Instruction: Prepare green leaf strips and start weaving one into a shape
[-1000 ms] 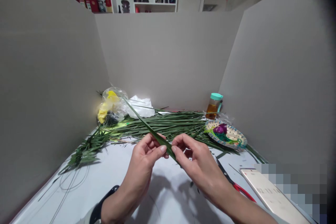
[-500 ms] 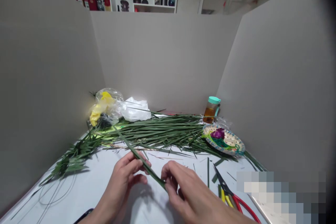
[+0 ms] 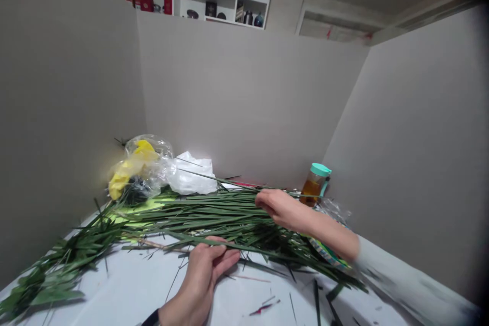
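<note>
My left hand (image 3: 206,270) is at the near edge of a broad pile of long green leaves (image 3: 214,211), thumb and fingers closed around one narrow leaf strip (image 3: 183,237) that runs across the pile's front. Over the back right of the pile reaches my right hand (image 3: 282,209), palm down with fingers bent together. Its fingertips are hidden, so whether they grip a leaf does not show. A thin long leaf (image 3: 225,180) passes right by those fingers. Behind my right forearm, a woven basket (image 3: 328,254) is mostly covered.
A bottle with a turquoise lid (image 3: 315,183) stands at the back right. Clear plastic with yellow material (image 3: 141,168) and a white bag (image 3: 193,173) lie back left. Broader leaves (image 3: 61,270) spread along the left. Scraps (image 3: 263,308) dot the white tabletop (image 3: 130,285); grey panels (image 3: 237,97) enclose it.
My right hand has let go of the leaf strip and moved forward over the pile. My left hand has shifted slightly right, toward the pile's edge. The view has tilted; the scissors are out of sight.
</note>
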Available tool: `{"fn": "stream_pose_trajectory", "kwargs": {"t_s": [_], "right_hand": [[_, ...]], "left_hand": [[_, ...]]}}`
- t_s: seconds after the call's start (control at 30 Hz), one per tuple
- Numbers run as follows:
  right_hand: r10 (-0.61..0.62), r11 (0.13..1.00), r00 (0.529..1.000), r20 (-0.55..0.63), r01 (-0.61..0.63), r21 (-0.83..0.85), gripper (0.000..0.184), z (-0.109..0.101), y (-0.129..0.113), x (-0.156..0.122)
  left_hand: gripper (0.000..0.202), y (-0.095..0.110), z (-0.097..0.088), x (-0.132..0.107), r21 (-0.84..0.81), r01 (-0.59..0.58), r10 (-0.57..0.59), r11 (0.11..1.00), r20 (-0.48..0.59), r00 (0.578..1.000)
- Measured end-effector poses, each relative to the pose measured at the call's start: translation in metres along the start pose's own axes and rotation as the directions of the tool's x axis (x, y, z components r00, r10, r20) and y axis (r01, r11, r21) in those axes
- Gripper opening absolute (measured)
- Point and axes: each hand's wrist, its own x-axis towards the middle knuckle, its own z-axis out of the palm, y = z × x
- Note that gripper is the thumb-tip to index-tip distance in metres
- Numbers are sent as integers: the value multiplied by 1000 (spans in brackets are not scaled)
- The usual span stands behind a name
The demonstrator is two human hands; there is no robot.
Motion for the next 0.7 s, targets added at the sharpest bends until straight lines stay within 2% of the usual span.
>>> {"fn": "stream_pose_trajectory", "kwargs": {"t_s": [0.1, 0.2, 0.27, 0.37, 0.5, 0.7], "right_hand": [[72, 995, 997, 9, -71, -72, 27, 22, 24, 49], [87, 992, 994, 63, -80, -98, 32, 46, 38, 84], [66, 993, 995, 81, -57, -105, 33, 57, 43, 95], [12, 993, 996, 84, -2, -120, 33, 65, 45, 97], [-32, 989, 998, 58, 40, -143, 29, 61, 43, 88], [-2, 985, 986, -168, -27, -169, 31, 27, 53, 79]], "left_hand": [[16, -7, 5, 15, 1, -16, 16, 1000, -64, 998], [16, -9, 7, 25, 6, -42, 42, 999, -122, 992], [15, -9, 7, 30, 7, -50, 51, 999, -135, 990], [13, -9, 9, 34, 6, -56, 56, 998, -117, 992], [12, -9, 10, 33, 6, -52, 52, 999, -96, 994], [11, -10, 8, 33, -2, -60, 59, 998, -76, 995]]}}
